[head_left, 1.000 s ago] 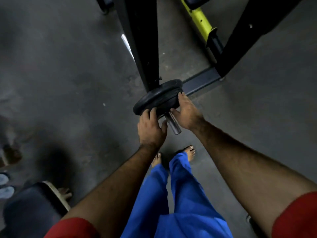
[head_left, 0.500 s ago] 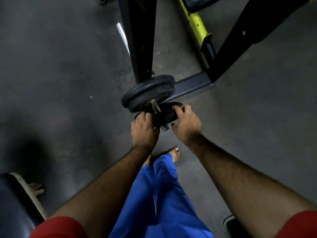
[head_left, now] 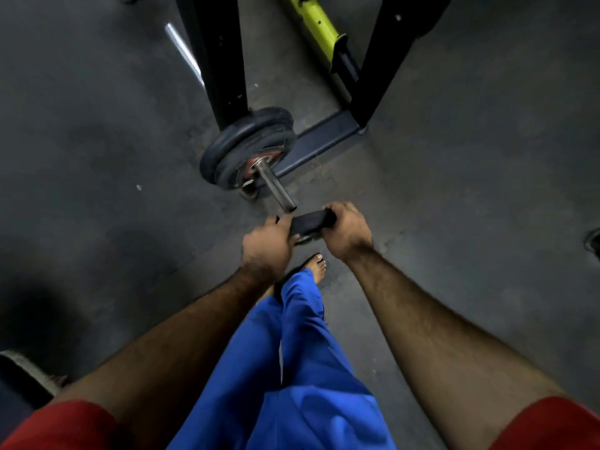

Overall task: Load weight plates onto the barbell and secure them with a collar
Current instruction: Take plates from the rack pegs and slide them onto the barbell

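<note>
Change: small black plate (head_left: 312,219), half a second ago on the tip of the barbell sleeve (head_left: 276,185), now hangs clear of that tip, just below and toward the person.
Meaning: judged from this, the plate has come off the sleeve, not gone on; it must be re-aligned with the bare end before it can slide up.
Left hand (head_left: 268,246): fingers curled on the plate's left edge, closed around it.
Right hand (head_left: 349,230): fingers wrapped over the plate's right edge, gripping it.
Loaded plates (head_left: 248,147): two dark discs at the inner end of the sleeve, beside the black rack upright (head_left: 224,60).
Collar: a metal clip seems to sit against the loaded plates; too dim to confirm.
Floor (head_left: 97,125): dark, well below the sleeve tip.
</note>
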